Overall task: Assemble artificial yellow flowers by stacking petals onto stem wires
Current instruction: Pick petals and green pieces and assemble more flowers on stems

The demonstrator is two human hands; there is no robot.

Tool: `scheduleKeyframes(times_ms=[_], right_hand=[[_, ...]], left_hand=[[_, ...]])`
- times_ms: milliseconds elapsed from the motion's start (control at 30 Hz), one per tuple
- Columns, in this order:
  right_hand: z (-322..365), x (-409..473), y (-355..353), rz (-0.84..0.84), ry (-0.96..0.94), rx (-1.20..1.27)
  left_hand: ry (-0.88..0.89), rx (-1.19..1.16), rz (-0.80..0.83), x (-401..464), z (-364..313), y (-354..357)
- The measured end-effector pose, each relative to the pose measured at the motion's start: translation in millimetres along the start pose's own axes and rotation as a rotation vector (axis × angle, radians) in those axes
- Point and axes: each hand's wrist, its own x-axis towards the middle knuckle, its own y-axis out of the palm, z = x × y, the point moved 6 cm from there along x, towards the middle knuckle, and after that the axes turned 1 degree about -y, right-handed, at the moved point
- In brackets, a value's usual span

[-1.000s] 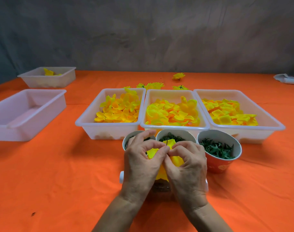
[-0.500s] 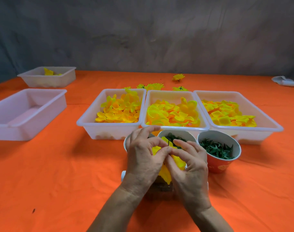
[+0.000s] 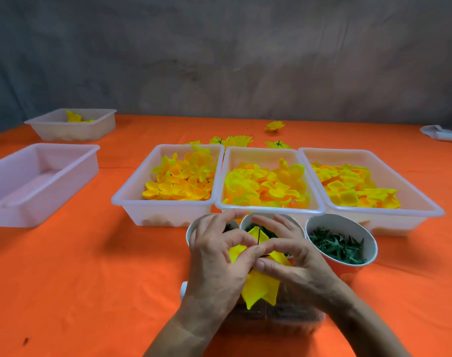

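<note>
Head view: the left hand and the right hand both pinch a yellow petal on a thin dark stem wire, just in front of three cups on the orange worktop.

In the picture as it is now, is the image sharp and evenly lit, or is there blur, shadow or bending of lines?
Head view: lighting is soft and even, with no strong glare; faint shadows lie beside the trays; the left hand and right hand on the yellow petals look slightly soft; the wide lens bends the table edge and tray rims.
</note>
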Motion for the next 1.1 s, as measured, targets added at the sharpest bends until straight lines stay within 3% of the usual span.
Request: scheduleKeyframes(times_ms=[233, 333, 467, 633, 967, 1100], right_hand=[[-3.1, -2.5, 1.0, -0.033, 0.059, 0.068], [8.9, -12.3, -0.3, -0.224, 0.027, -0.056], [30.0, -26.8, 3.3, -0.604, -0.021, -0.325], [39.7, -31.2, 11.3, -0.791, 0.018, -0.457], [25.8, -34.1, 24.6, -0.827, -0.051, -0.328], [28.9, -32.4, 21.7, -0.732, 0.028, -0.328]], left_hand=[[-0.014, 0.004, -0.010, -0.5, 1.7, 1.3], [-0.025, 0.029, 0.007, 1.2, -1.4, 1.1], [-0.041, 0.045, 0.009, 0.7, -2.9, -0.9], [-0.038, 0.057, 0.000, 1.9, -6.4, -1.0], [0.012, 0.033, -0.016, 2.9, -1.8, 3.3], [-0.039, 0.046, 0.005, 3.0, -1.8, 1.4]])
